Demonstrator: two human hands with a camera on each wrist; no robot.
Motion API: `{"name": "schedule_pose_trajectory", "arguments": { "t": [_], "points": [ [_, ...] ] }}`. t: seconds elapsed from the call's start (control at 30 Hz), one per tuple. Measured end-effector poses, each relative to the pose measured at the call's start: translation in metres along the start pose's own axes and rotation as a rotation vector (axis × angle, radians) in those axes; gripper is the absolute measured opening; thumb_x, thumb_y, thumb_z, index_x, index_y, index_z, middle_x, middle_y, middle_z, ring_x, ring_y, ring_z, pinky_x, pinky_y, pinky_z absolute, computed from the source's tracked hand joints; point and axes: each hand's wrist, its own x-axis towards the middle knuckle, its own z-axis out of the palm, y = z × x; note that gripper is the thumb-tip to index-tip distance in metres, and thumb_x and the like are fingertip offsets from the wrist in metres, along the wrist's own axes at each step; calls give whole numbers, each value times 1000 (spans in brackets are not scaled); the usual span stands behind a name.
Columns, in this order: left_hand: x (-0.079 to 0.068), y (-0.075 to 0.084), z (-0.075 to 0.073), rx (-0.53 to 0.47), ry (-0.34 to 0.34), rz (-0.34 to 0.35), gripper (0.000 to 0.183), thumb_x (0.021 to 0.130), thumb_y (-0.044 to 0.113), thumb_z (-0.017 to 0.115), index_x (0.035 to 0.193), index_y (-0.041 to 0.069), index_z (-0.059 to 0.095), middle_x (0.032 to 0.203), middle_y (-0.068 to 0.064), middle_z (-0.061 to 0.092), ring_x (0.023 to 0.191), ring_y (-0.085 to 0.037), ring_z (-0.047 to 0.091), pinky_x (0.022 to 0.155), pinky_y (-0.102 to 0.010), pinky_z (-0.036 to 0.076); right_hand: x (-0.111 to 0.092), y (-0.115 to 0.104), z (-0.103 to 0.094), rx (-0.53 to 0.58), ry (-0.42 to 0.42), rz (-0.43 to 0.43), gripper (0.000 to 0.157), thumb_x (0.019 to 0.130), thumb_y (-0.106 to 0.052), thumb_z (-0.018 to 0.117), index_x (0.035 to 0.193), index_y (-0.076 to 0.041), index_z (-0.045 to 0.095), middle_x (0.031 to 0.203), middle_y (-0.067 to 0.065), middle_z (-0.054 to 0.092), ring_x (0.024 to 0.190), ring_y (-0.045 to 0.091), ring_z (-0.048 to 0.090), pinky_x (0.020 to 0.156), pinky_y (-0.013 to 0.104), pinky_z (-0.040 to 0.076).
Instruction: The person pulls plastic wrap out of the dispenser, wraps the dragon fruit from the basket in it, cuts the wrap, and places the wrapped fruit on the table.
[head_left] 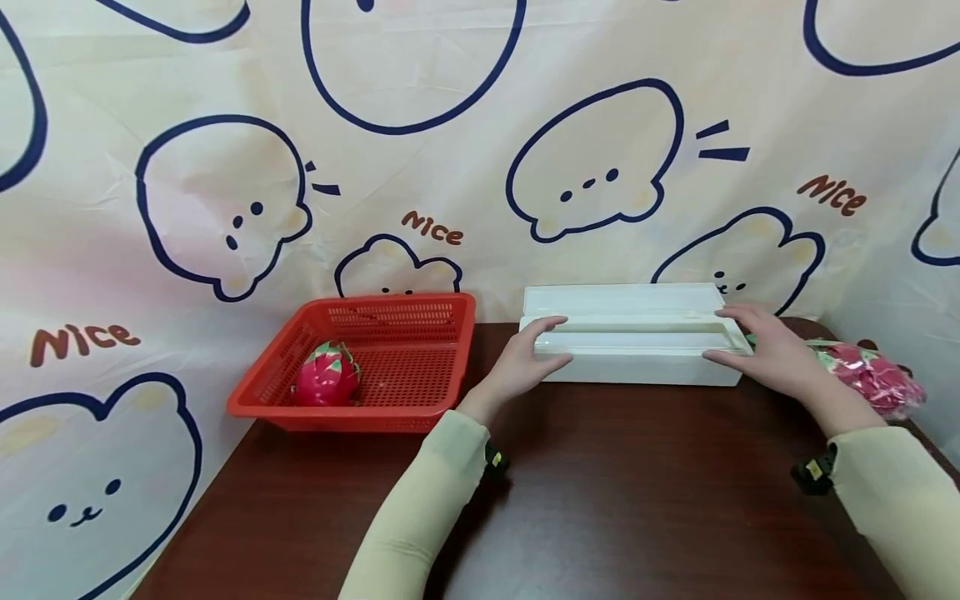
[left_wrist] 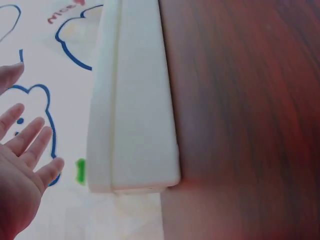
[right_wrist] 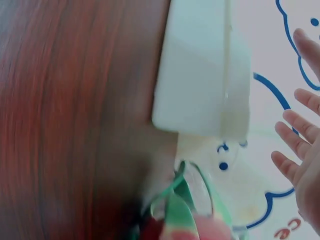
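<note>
A long white box (head_left: pixel 637 368) stands at the back of the table, with a narrow slot along its top and a white panel (head_left: pixel 622 298) rising behind the slot. At its left end is my left hand (head_left: pixel 517 362), thumb and fingers spread. My right hand (head_left: pixel 772 350) is at the other end, its thumb and fingertips overlapping the box's edge in the head view. Both wrist views show spread fingers with nothing held, beside the white box (left_wrist: pixel 142 100). A pink dragon fruit (head_left: pixel 327 379) with green tips lies in a red basket (head_left: pixel 352 422), left of the left hand.
Pink, green-tipped fruit (head_left: pixel 873 375) in clear plastic lies at the table's right edge, partly behind the right hand. A cloth (head_left: pixel 450 167) printed with cartoon bears hangs behind the table. The dark brown tabletop (head_left: pixel 660 475) stretches in front of the box.
</note>
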Motion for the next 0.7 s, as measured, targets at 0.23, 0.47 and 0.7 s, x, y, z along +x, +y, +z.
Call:
{"name": "schedule_pose_trajectory", "arguments": {
  "t": [0.23, 0.47, 0.7],
  "points": [
    [18, -13, 11, 34, 49, -95, 48, 91, 26, 70, 136, 17, 54, 137, 0, 53, 127, -17, 46, 104, -37, 39, 13, 0, 21, -2, -49, 3, 77, 86, -53, 69, 139, -2, 43, 143, 31, 34, 128, 49, 32, 98, 71, 28],
    [29, -23, 14, 71, 28, -108, 41, 91, 24, 71, 129, 15, 59, 131, -1, 57, 124, -16, 48, 103, -35, 39, 16, 8, 27, 2, -51, 20, 74, 89, -51, 64, 136, 3, 46, 139, 34, 40, 125, 49, 37, 100, 68, 28],
    [33, -29, 13, 220, -16, -97, 41, 89, 30, 72, 126, 16, 61, 124, -1, 62, 114, -16, 54, 98, -33, 43, 18, 14, 30, 17, -68, 54, 72, 92, -52, 60, 135, 3, 46, 139, 34, 39, 126, 49, 35, 101, 69, 25]
  ]
}}
